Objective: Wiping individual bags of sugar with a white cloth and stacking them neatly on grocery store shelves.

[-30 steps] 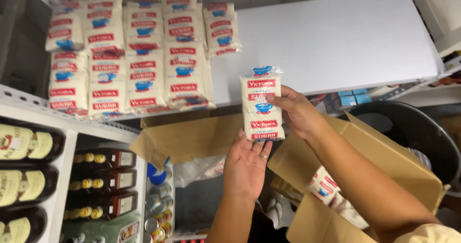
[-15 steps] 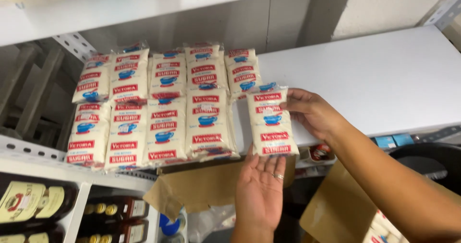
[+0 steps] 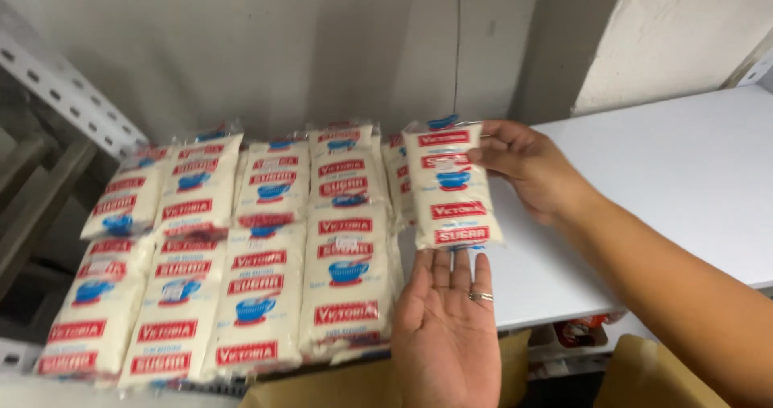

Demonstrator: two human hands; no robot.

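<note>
**A soft white packet going in beside the stacked rows on a storeroom shelf**

A person's right hand (image 3: 527, 166) is pinching a white plastic packet (image 3: 452, 184) by its upper right edge — thumb on the front, fingers behind — and is holding it upright just above the white shelf (image 3: 684, 174), at the right end of the stacked packets (image 3: 241, 247). The left hand (image 3: 447, 327) is lying open and flat, palm up, fingers spread only slightly, directly under the packet's lower edge; whether its fingertips are touching the packet cannot be told. A ring (image 3: 481, 296) is showing on one finger.

To do this step well, in my judgement, the packet needs to be lowered flat and square against the neighbouring pile, with the open palm taking the weight from below so that the thin film is not dragging on the shelf edge.

The packets are pillow-shaped, glossy and slightly crinkled, filled with a fine white grain that is sagging toward their lower ends; each is carrying red bands and a blue bowl picture. They are lying in two overlapping rows, tilted back. The shelf is smooth and matte — the wall (image 3: 322, 45) behind is rough grey, and a perforated metal upright (image 3: 56, 86) is slanting at left. Brown cardboard flaps (image 3: 644, 372) are showing below.
</note>
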